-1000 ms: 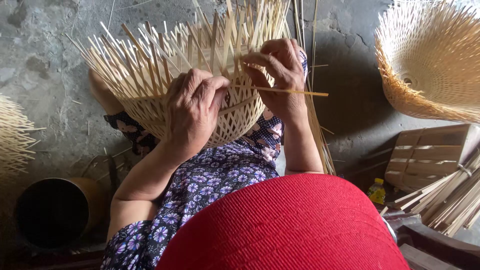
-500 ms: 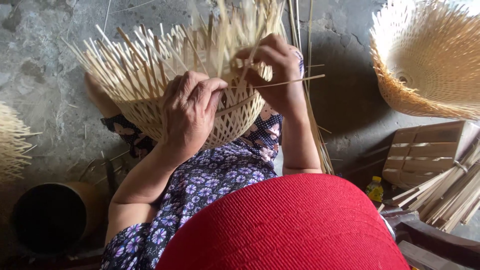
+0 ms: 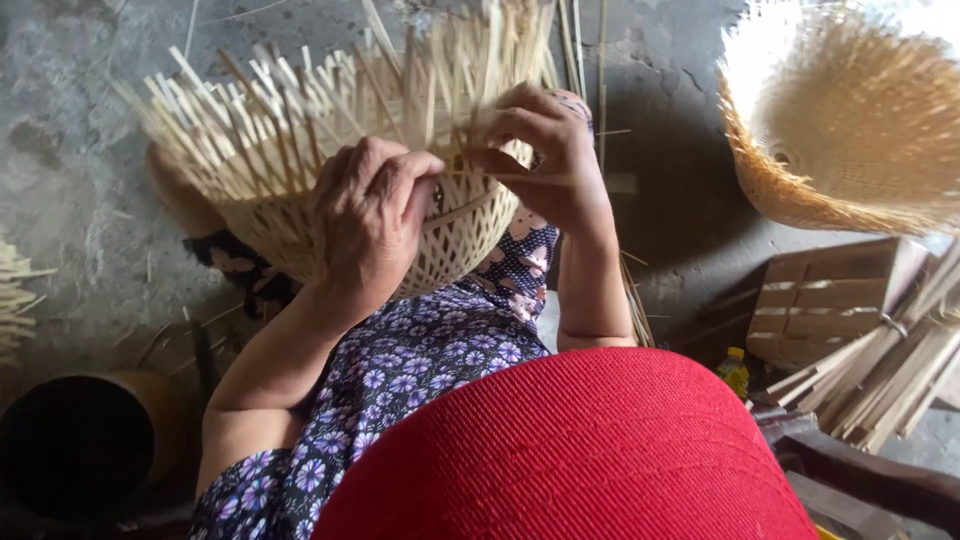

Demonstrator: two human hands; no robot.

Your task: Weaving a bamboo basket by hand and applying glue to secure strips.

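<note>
At the far left edge I see loose bamboo ends [image 3: 15, 290] on the concrete floor [image 3: 70, 150], and below them a dark round pot [image 3: 85, 455]. Neither is near the hands.

The half-woven basket [image 3: 300, 215] rests on the person's lap, which is covered in blue floral cloth [image 3: 420, 360]. Its unwoven stakes [image 3: 250, 120] fan upward and leftward, free at the tips. I judge these a snag risk: a forearm sweeping across them could bend or snap one.

The left hand [image 3: 372, 205] lies flat on the woven wall, fingers curled over the rim, pressing and holding the basket. If this pressure slackens, I expect the basket to roll off the lap.

The right hand [image 3: 545, 155] is closed in a pinch on a thin bamboo strip [image 3: 560, 181], which runs rightward from the rim. Pulled too hard or at a sharp angle, the strip could split, or slip from the pinch and spring out of the weave.

Further right stand a finished basket [image 3: 850, 130], a wooden crate [image 3: 830, 300] and a bundle of slats [image 3: 890, 375], well apart from the work. A red hat brim [image 3: 570, 450] hides the near foreground.
</note>
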